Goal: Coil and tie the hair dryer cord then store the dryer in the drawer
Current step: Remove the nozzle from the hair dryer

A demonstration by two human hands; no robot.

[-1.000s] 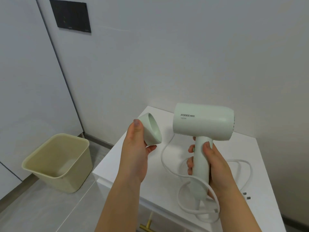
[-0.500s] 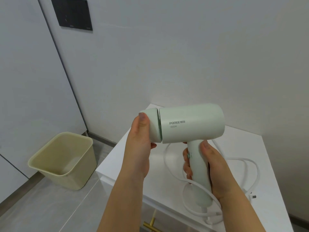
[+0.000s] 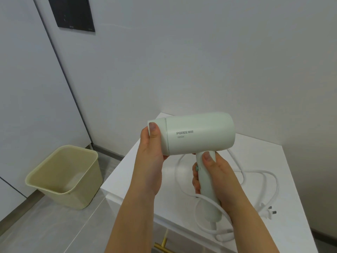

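Right hand (image 3: pixel 217 178) clamped on hair dryer (image 3: pixel 198 134) handle, left hand (image 3: pixel 151 152) gripping its nozzle (image 3: pixel 160 123).

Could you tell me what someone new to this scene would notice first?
The pale green hair dryer, held up at centre: the right hand grips its handle, the left hand holds the nozzle at its front. Below it, the white cord sprawls uncoiled on the white cabinet top. A beige wastebasket stands on the floor, left.

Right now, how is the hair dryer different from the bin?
The hair dryer is pale green, held in the air by the left hand and right hand; the bin is yellowish, standing on the floor. The dryer is closed and rounded; the bin is open-topped and squarish.
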